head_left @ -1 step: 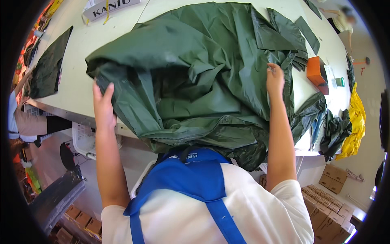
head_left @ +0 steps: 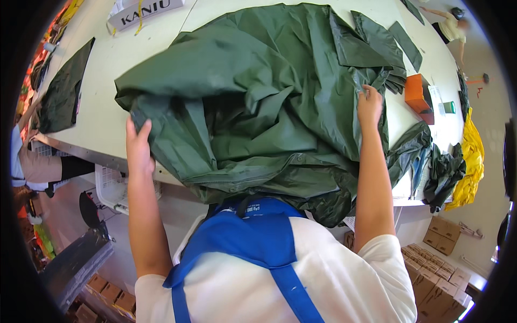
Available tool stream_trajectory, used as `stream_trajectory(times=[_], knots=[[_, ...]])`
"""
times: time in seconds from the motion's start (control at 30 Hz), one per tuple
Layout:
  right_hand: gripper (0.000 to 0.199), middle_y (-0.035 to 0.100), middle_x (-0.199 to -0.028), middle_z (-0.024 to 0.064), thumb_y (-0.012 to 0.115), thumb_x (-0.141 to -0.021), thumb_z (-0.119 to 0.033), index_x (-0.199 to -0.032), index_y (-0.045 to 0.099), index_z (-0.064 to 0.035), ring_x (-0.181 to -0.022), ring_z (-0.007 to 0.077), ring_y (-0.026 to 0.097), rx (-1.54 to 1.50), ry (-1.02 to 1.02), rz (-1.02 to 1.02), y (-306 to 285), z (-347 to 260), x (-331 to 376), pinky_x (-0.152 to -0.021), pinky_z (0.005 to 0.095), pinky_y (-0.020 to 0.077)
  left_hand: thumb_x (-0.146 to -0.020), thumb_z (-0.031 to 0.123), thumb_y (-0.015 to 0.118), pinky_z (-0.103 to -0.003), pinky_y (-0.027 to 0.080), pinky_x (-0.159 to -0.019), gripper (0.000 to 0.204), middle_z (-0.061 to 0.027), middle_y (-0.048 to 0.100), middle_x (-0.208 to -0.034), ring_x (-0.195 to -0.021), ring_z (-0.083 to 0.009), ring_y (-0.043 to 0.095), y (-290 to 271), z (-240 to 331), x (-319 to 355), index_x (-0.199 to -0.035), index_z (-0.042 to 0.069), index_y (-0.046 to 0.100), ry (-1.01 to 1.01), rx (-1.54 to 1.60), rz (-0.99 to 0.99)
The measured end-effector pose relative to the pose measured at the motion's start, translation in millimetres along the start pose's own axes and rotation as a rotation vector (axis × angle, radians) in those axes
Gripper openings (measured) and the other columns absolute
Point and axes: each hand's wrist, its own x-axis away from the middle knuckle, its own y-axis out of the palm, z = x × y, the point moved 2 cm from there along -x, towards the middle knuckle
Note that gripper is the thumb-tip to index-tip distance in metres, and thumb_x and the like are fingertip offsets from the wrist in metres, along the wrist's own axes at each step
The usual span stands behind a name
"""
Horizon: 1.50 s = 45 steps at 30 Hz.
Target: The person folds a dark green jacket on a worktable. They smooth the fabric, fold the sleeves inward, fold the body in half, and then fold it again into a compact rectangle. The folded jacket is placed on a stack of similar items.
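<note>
A large dark green rain jacket point(head_left: 301, 107) lies spread and rumpled over the white table, its near edge hanging toward my apron. Along that near side run a zip and a snap button. My left hand point(head_left: 140, 144) grips the left edge of the jacket, thumb on top and fingers partly hidden, where the cloth is lifted into a dark open fold. On the right side, my right hand point(head_left: 370, 106) has its fingers bent and closed on the fabric near a folded flap.
Green fabric pieces point(head_left: 405, 46) and an orange box point(head_left: 416, 97) lie at right, near crumpled dark garments point(head_left: 446, 175) and yellow cloth point(head_left: 469, 161). A white printed box point(head_left: 145, 13) stands at the back. At far left, a person point(head_left: 40, 161) is by a dark folded piece point(head_left: 64, 89).
Both my hands have shifted slightly: the left a little toward me, the right a little to the right. Both stay on the jacket, whose left folds have moved slightly.
</note>
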Motion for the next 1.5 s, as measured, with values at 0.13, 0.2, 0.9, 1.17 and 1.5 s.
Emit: stream_trajectory(times=[0.13, 0.2, 0.9, 1.17, 1.5], knots=[[0.062, 0.048, -0.127, 0.0185, 0.069, -0.075, -0.04, -0.124, 0.047, -0.0102, -0.108, 0.0386, 0.056, 0.452, 0.546, -0.37, -12.6, 56.8, -9.5, -0.087, 0.0445, 0.048, -0.088, 0.003, 0.053, -0.038, 0.039, -0.098, 0.057, -0.0124, 0.046, -0.131, -0.117, -0.0238, 0.047, -49.4, -36.6, 13.7, -0.141, 0.01, 0.032, -0.203, -0.034, 0.116], [0.043, 0.061, -0.104, 0.0177, 0.07, -0.075, -0.037, -0.102, 0.059, -0.0055, -0.101, 0.0374, 0.061, 0.447, 0.488, -0.362, -22.5, 82.7, 0.1, -0.086, 0.0427, 0.0486, -0.088, 0.003, 0.053, -0.037, 0.037, -0.099, 0.057, -0.013, 0.047, -0.131, -0.119, -0.0226, 0.045, -52.1, -28.7, 25.3, -0.141, 0.009, 0.033, -0.217, -0.258, 0.27], [0.038, 0.064, -0.08, 0.0114, 0.056, -0.063, 0.007, -0.098, 0.066, -0.0023, -0.066, 0.0187, 0.06, -0.824, -0.417, -0.903, -122.7, -185.4, 106.8, -0.059, 0.0297, 0.0482, -0.075, -0.004, 0.056, -0.03, 0.04, -0.094, 0.065, -0.0106, 0.055, -0.112, -0.106, -0.0172, 0.053, 178.9, -32.9, 113.1, -0.136, -0.001, 0.032, -0.516, 0.284, -0.691], [0.043, 0.059, -0.112, 0.0067, 0.069, -0.081, -0.018, -0.118, 0.056, -0.001, -0.1, 0.0124, 0.053, -0.766, -0.585, -1.481, -63.5, -214.1, 19.8, -0.078, 0.0246, 0.0431, -0.086, -0.003, 0.047, -0.031, 0.044, -0.09, 0.04, -0.0074, 0.059, -0.112, -0.102, -0.0149, 0.056, 167.4, -25.8, 118.3, -0.125, -0.001, 0.049, -0.55, 0.32, -0.789], [0.015, 0.046, -0.072, 0.0012, 0.071, -0.078, -0.008, -0.085, 0.06, -0.0004, -0.065, 0.0103, 0.043, -0.828, -0.499, -1.225, -89.4, -230.0, 30.4, -0.058, 0.0259, 0.0342, -0.082, -0.003, 0.057, -0.025, 0.046, -0.077, 0.013, -0.0049, 0.046, -0.113, -0.098, -0.0125, 0.052, 160.1, -19.0, 117.8, -0.092, 0.006, 0.054, -0.041, 0.16, -0.603]])
